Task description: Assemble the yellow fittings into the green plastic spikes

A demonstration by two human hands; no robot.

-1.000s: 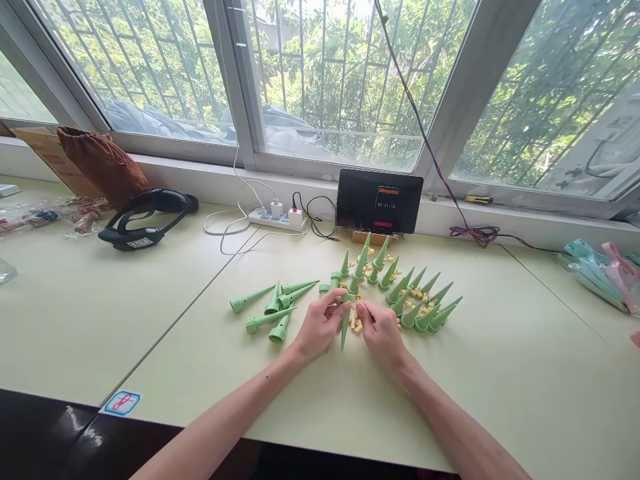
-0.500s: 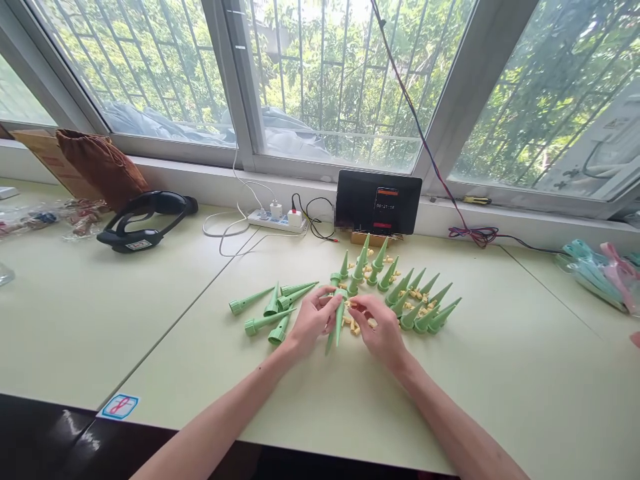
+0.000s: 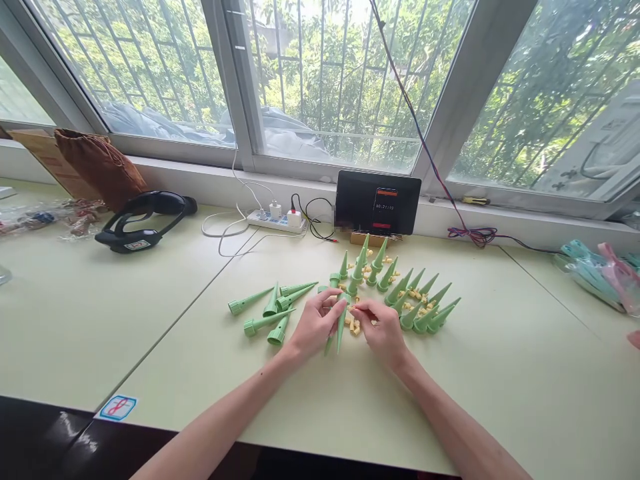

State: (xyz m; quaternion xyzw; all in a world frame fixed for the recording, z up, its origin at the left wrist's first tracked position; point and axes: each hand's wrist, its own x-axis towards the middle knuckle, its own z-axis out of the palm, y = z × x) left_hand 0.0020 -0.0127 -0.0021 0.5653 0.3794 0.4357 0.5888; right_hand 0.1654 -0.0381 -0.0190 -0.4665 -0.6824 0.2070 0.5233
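Note:
My left hand pinches a green plant watering spike near its wide collar, and the tip points down toward me. Close beside it, my right hand has thumb and forefinger closed on a small yellow valve, held against or just next to the spike's side. Its far end is hidden by the fingers. Below lie loose yellow valves. Another green spike shows partly behind the held one. To the left rests a loose pile of green spikes; to the right, several spikes with yellow valves stand in rows.
A tablet showing a timer leans at the back. Left of it are a power strip with cables, a black headset and a brown pouch. Plastic-wrapped items lie at the right. A partial hand shows at the right edge.
My right hand has brought the yellow valve slightly lower beside the spike. The held spike has shifted a little to the right and turned more upright.

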